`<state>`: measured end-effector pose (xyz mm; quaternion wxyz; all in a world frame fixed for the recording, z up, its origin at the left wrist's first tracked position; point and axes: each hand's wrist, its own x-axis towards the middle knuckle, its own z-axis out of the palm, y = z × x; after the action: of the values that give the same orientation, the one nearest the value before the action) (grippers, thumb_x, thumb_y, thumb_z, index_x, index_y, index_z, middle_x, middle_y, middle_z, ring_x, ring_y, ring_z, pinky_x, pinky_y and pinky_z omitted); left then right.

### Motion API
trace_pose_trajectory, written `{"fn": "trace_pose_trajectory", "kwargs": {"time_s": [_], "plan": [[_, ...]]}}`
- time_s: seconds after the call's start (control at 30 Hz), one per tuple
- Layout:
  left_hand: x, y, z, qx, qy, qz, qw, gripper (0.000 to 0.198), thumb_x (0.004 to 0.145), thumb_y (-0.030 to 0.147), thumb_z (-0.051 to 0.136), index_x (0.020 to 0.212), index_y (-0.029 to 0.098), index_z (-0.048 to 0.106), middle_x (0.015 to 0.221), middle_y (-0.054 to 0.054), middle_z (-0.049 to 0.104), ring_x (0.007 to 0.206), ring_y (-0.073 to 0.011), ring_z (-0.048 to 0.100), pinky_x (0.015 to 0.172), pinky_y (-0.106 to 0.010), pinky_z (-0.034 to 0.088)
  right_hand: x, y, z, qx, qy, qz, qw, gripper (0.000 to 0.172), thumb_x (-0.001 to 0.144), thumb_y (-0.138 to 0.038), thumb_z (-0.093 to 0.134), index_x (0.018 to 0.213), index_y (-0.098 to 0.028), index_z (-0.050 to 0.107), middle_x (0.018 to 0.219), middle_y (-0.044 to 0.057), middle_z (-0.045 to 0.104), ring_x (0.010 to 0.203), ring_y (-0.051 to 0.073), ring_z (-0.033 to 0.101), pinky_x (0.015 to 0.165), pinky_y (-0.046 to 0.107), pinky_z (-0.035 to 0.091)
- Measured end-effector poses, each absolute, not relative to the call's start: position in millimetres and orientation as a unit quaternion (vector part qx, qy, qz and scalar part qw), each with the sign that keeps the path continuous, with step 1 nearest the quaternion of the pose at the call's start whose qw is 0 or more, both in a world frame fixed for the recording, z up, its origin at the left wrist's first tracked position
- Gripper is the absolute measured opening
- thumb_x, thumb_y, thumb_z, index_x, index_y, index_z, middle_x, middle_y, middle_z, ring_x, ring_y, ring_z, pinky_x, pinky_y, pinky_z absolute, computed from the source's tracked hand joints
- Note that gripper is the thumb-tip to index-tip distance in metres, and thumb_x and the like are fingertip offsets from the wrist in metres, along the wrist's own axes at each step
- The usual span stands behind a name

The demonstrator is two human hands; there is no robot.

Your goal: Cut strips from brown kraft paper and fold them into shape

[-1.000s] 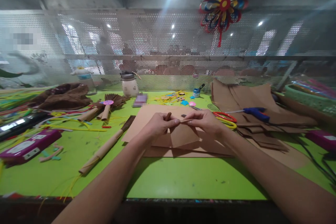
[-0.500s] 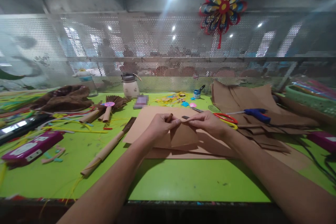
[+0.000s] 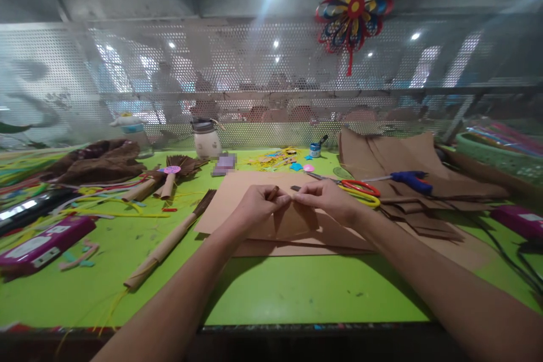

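My left hand (image 3: 261, 203) is closed, thumb and fingers pinching the upper edge of a small piece of brown paper (image 3: 299, 223). A dark brown end, perhaps a rolled edge, pokes up by its fingers. The thumb of my right hand (image 3: 324, 199) presses against its fingers on the same paper, close to the left fingertips. This piece hangs over larger flat brown sheets (image 3: 227, 198), and the fingers hide its top edge. Scissors (image 3: 360, 189) with red and yellow handles lie just beyond my right hand.
Left lie a paper-handled broom-like roll (image 3: 163, 254), smaller rolls (image 3: 142, 188) and a purple box (image 3: 46, 246). A white jar (image 3: 207, 140) and small blue bottle (image 3: 314, 150) stand behind. Rightward are a blue-handled tool (image 3: 411, 181), folded brown paper (image 3: 386, 155) and a green basket (image 3: 496, 153).
My right hand has moved left, bringing its fingertips nearer my left hand's. The small paper between them now hangs at a different tilt. The whole view has shifted slightly.
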<state>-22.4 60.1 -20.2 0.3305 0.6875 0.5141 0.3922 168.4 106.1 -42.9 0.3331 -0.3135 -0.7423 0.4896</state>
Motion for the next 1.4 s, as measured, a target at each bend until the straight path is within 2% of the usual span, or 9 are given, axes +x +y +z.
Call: {"fn": "trace_pose_trajectory", "kwargs": {"time_s": [0.2, 0.43, 0.63, 0.93, 1.3, 1.4], "plan": [[-21.8, 61.6, -21.6, 0.684, 0.514, 0.393, 0.337, 0.019, 0.074, 0.031, 0.063, 0.064, 0.015, 0.065, 0.057, -0.001, 0.061, 0.059, -0.0127, 0.05, 0.059, -0.025, 0.037, 169.5, 112.4, -45.6, -0.341, -0.743, 0.457, 0.35, 0.034, 0.072, -0.048, 0.067, 0.073, -0.014, 0.069, 0.065, 0.002, 0.061, 0.062, 0.013, 0.051, 0.06, 0.027, 0.038], [-25.1, 66.1, -26.9, 0.682, 0.516, 0.379, 0.353, 0.022, 0.073, 0.035, 0.064, 0.067, 0.014, 0.064, 0.05, 0.003, 0.054, 0.053, -0.0105, 0.041, 0.055, -0.024, 0.032, 171.4, 113.3, -48.5, -0.342, -0.761, 0.436, 0.337, 0.042, 0.076, -0.053, 0.061, 0.061, -0.014, 0.063, 0.053, -0.002, 0.049, 0.055, 0.011, 0.042, 0.055, 0.025, 0.031], [-26.2, 70.7, -28.9, 0.668, 0.536, 0.367, 0.363, 0.022, 0.07, 0.035, 0.067, 0.066, 0.014, 0.064, 0.052, 0.003, 0.052, 0.052, -0.0092, 0.038, 0.053, -0.024, 0.03, 172.7, 114.0, -49.7, -0.339, -0.774, 0.421, 0.329, 0.043, 0.078, -0.052, 0.06, 0.055, -0.015, 0.059, 0.05, -0.003, 0.047, 0.053, 0.01, 0.039, 0.055, 0.025, 0.03], [-24.6, 66.4, -29.6, 0.672, 0.527, 0.365, 0.37, 0.022, 0.07, 0.036, 0.066, 0.068, 0.014, 0.067, 0.053, 0.003, 0.054, 0.051, -0.0095, 0.039, 0.052, -0.024, 0.03, 167.0, 108.6, -47.7, -0.339, -0.785, 0.382, 0.35, 0.022, 0.076, -0.036, 0.062, 0.073, -0.015, 0.07, 0.066, 0.001, 0.061, 0.061, 0.013, 0.05, 0.056, 0.025, 0.036], [-26.3, 63.6, -20.6, 0.689, 0.506, 0.331, 0.399, 0.02, 0.072, 0.032, 0.065, 0.065, 0.013, 0.065, 0.052, 0.0, 0.059, 0.051, -0.0105, 0.046, 0.052, -0.023, 0.032, 171.0, 110.1, -44.8, -0.343, -0.788, 0.387, 0.335, 0.023, 0.074, -0.036, 0.063, 0.065, -0.015, 0.066, 0.058, 0.0, 0.056, 0.058, 0.012, 0.047, 0.055, 0.025, 0.034], [-28.2, 63.2, -18.6, 0.691, 0.511, 0.327, 0.393, 0.021, 0.072, 0.033, 0.064, 0.064, 0.013, 0.065, 0.052, 0.0, 0.059, 0.05, -0.0098, 0.044, 0.05, -0.023, 0.03, 172.7, 110.0, -41.4, -0.352, -0.775, 0.403, 0.335, 0.025, 0.071, -0.037, 0.065, 0.061, -0.015, 0.065, 0.054, 0.0, 0.056, 0.055, 0.012, 0.047, 0.054, 0.026, 0.035]]}}
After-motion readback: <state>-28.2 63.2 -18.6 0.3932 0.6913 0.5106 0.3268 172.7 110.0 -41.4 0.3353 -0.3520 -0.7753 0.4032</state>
